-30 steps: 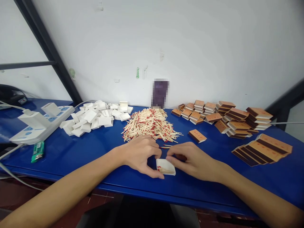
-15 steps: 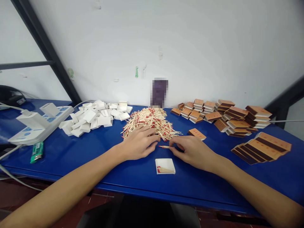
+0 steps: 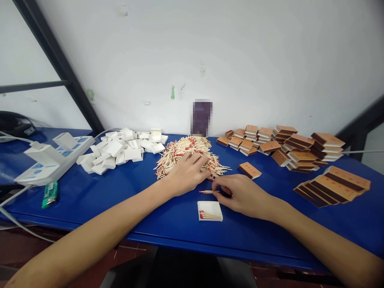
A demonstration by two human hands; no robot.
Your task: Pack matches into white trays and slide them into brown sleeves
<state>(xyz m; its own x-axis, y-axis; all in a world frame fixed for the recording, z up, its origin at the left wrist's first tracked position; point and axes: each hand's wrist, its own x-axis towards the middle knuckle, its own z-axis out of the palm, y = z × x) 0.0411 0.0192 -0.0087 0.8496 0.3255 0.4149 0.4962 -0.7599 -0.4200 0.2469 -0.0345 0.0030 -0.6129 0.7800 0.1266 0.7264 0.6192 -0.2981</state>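
- Head view: pinching red-tipped wooden matches (image 3: 206, 192) betw. thumb & finger of R hand (image 3: 243, 197), long axis L–R, w/ heads to L.
- Curving L hand (image 3: 188, 173) over loose red-and-tan match heap (image 3: 168, 159); can't see if gripping any.
- Seeing shallow white card tray (image 3: 214, 207), part-full, just bodyward of pinched matches, nearer R hand.

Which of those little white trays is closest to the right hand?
The lone tray at the front, with red-tipped matches inside; the other white trays are heaped together farther back, to the left.

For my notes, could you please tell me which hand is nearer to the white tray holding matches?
Right. The right hand, pinching matches, is just beyond the white tray, towards its right; the left hand is farther off, at the match pile.
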